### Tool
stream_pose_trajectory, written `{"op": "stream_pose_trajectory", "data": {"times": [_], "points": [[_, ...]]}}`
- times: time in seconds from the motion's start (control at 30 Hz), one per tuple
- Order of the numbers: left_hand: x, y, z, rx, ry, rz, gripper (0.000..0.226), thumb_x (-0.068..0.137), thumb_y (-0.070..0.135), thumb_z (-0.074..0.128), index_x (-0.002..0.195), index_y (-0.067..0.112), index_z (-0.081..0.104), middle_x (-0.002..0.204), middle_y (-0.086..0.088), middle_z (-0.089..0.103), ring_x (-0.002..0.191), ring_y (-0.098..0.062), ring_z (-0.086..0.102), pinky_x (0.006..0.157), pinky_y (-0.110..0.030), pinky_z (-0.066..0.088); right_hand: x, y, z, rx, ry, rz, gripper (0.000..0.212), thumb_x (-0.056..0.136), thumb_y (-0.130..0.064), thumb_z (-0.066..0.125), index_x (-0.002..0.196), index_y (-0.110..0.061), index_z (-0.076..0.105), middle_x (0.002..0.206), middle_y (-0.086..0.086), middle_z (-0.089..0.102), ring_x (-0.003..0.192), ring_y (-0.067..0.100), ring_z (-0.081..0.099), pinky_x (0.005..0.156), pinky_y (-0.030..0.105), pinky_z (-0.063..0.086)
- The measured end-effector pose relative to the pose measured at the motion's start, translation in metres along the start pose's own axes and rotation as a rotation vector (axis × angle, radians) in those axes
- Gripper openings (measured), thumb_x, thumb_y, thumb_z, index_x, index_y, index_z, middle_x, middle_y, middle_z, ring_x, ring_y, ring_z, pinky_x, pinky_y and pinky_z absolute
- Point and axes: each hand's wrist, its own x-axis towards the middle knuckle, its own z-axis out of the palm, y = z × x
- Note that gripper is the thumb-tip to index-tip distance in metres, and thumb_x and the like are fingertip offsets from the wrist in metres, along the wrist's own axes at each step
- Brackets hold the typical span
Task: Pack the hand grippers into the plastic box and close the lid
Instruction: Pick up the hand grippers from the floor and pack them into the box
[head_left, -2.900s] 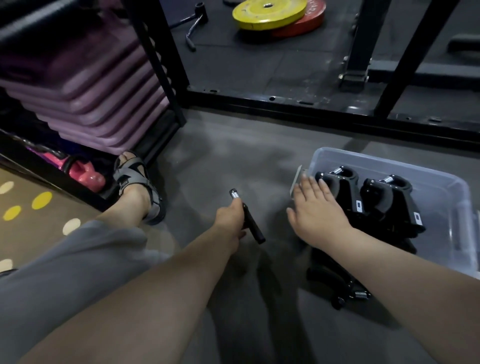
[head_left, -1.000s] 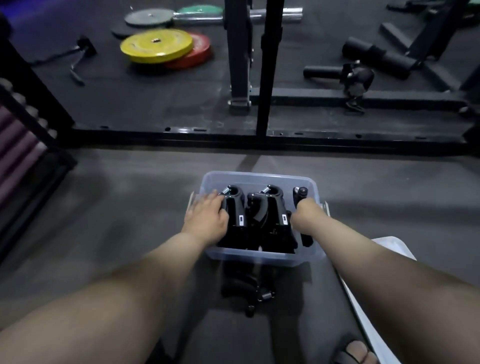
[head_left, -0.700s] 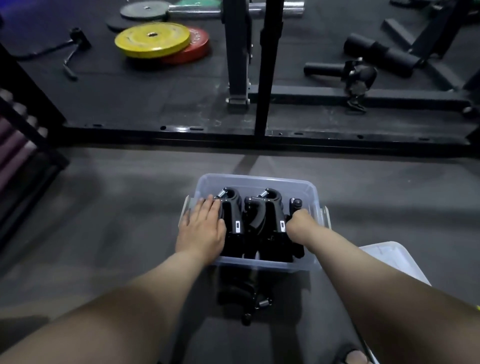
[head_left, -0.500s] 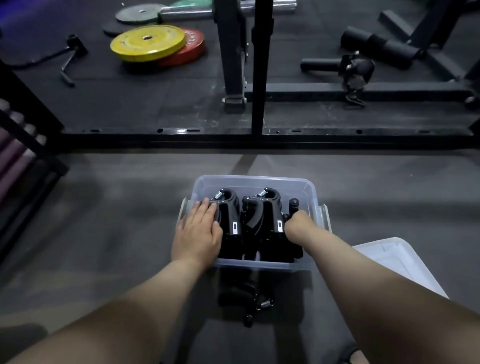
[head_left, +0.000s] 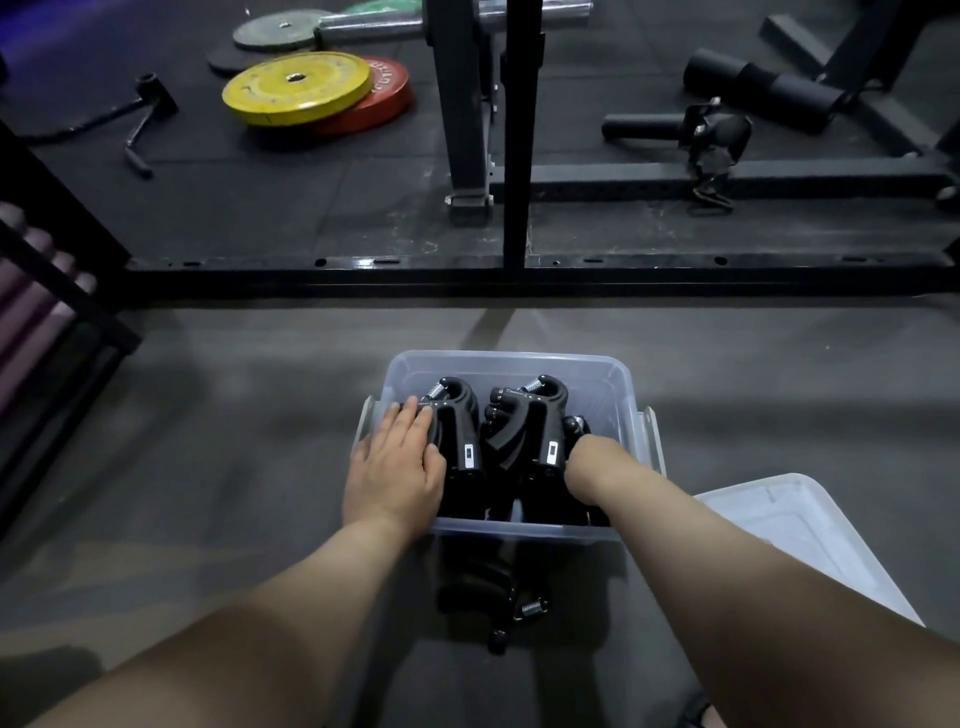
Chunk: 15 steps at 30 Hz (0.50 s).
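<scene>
- The plastic box (head_left: 498, 358) stood open on the floor (head_left: 208, 467) between the two forearms, with two hand grippers (head_left: 540, 431) upright side by side inside it.
- The left hand (head_left: 395, 467) lay flat on the left one, its fingers straight and together, pressing and not gripping.
- The right hand (head_left: 584, 460) reached down near the right wall of the box, beside a black knob (head_left: 574, 423). Its fingers were hidden behind the wrist, so I could not tell if they held something.
- To do this step well, I judged that the left hand should steady the packed pair while the right hand worked straight down into the narrow gap (a tilted handle could catch on a spring).
- A loose gripper (head_left: 483, 587) lay on the floor just in front of the box and the lid (head_left: 810, 525) lay at the right, so the closing was not yet due.
</scene>
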Motion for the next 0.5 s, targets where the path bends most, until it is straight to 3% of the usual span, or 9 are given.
{"op": "stream_pose_trajectory", "data": {"times": [0.07,0.2,0.3,0.43,0.5], "points": [[0.001,0.000,0.000,-0.002,-0.002,-0.001,0.056,0.097,0.036,0.028,0.153,0.029,0.025,0.162,0.014,0.013,0.148,-0.003,0.002,0.121,-0.033,0.009,-0.002,-0.004,-0.007,-0.088,-0.073,-0.028,0.029,0.096,-0.011,0.045,0.118,-0.004,0.062,0.117,0.012,0.063,0.109,0.033,0.061,0.088,0.034,0.048],[0.000,0.000,0.000,0.002,-0.002,-0.003,0.056,0.097,0.036,0.028,0.153,0.029,0.026,0.162,0.014,0.013,0.148,-0.003,0.002,0.120,-0.033,0.010,-0.010,0.002,-0.018,-0.023,-0.149,-0.050,0.015,0.097,-0.010,0.038,0.097,-0.008,0.053,0.114,0.016,0.060,0.116,0.036,0.060,0.093,0.036,0.048],[0.000,0.001,-0.001,0.003,-0.002,-0.001,0.056,0.097,0.035,0.028,0.152,0.028,0.026,0.162,0.013,0.013,0.148,-0.003,0.003,0.120,-0.033,0.010,0.001,0.012,-0.014,0.113,-0.152,0.005,0.033,0.093,-0.007,0.037,0.116,0.005,0.056,0.111,0.023,0.068,0.101,0.039,0.068,0.092,0.046,0.055],[0.000,0.001,-0.001,0.000,0.001,-0.008,0.056,0.097,0.035,0.028,0.152,0.029,0.026,0.162,0.013,0.013,0.148,-0.003,0.003,0.120,-0.034,0.010,-0.001,0.010,-0.002,-0.033,-0.077,-0.041,0.033,0.098,-0.012,0.047,0.128,-0.005,0.059,0.127,0.016,0.062,0.118,0.033,0.060,0.099,0.040,0.050],[0.000,0.001,-0.001,-0.007,0.003,-0.010,0.056,0.097,0.034,0.029,0.152,0.028,0.027,0.161,0.013,0.014,0.148,-0.003,0.004,0.120,-0.034,0.010,0.003,0.009,0.007,-0.100,-0.018,-0.051,0.032,0.098,-0.013,0.049,0.127,-0.007,0.060,0.129,0.014,0.060,0.120,0.032,0.058,0.096,0.037,0.047]]}}
